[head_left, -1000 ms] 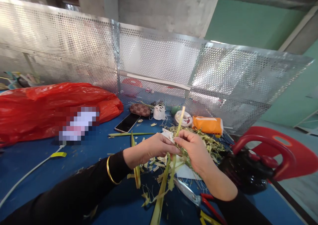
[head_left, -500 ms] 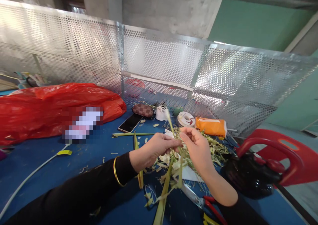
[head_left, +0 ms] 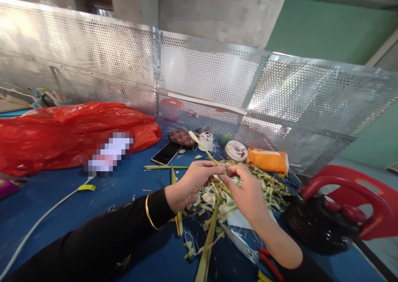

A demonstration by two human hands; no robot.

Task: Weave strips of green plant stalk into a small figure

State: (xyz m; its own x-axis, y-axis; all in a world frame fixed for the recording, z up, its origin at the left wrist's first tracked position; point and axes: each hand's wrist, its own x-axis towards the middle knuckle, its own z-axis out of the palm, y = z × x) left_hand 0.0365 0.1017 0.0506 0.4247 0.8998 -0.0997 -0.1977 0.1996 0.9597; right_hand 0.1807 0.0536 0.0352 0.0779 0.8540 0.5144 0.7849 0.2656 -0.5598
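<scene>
My left hand (head_left: 191,182) and my right hand (head_left: 245,190) meet above a blue table (head_left: 102,199), fingers pinched on a thin green-yellow palm leaf strip (head_left: 202,148). The strip's free tip slants up and to the left, past my left fingers. A longer leaf blade (head_left: 209,236) hangs down from between the hands toward me. Under the hands lies a heap of leaf scraps (head_left: 264,182). Red-handled scissors (head_left: 248,251) lie on the table beneath my right wrist. A gold bangle sits on my left wrist.
A red plastic bag (head_left: 68,128) fills the left of the table. A phone (head_left: 168,152), a checked pouch (head_left: 183,137), a tape roll (head_left: 236,150) and an orange packet (head_left: 269,161) sit by the perforated metal screen (head_left: 217,79). A black bag (head_left: 317,228) and red chair (head_left: 357,190) stand at right.
The strip's free tip has swung from upright to slanting left. My hands stayed together and shifted slightly right in the view; the camera turned a little.
</scene>
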